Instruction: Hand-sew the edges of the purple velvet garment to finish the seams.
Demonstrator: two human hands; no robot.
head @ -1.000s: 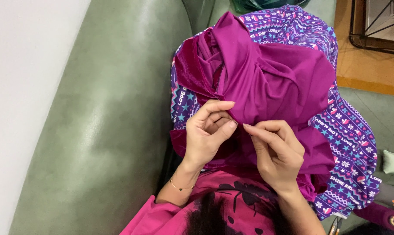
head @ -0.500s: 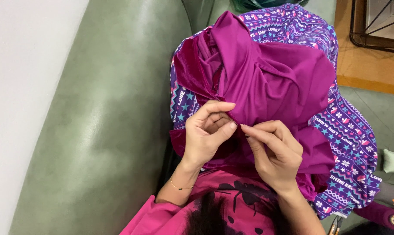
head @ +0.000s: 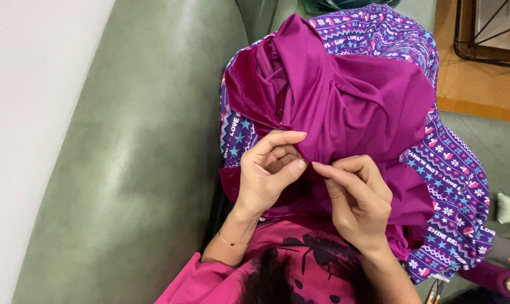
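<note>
Now, left hand [head: 269, 174]: curled over a fold of the magenta fabric [head: 350, 107], thumb and forefinger closed narrowly on its edge, the other fingers tucked in under them
Right hand [head: 359, 197]: fingertips pinched tight on the same fold, touching the fabric just beside the left thumb; whether anything thin sits between those fingertips, cannot tell
Meeting point: both pinches come together at the middle of the cloth's lower edge, thumb tips almost touching
Magenta fabric: heaped in soft folds on the lap, bunched high toward the top of the view, spilling down under both hands
Velvet trim [head: 246, 95]: a darker, plush band along the left side of the heap, near the left hand but not in its grip
Patterned cloth [head: 452, 169]: purple with stars and zigzag bands, lying beneath the magenta fabric and showing around its right and upper sides
Bracelet [head: 232, 242]: thin gold chain on the left wrist
Sofa [head: 137, 169]: green leather, its broad arm to the left of the hands
Thread spool [head: 500, 280]: magenta, at the lower right corner, well apart from both hands
Floor mat [head: 480, 67]: tan, upper right, beyond the lap
</note>
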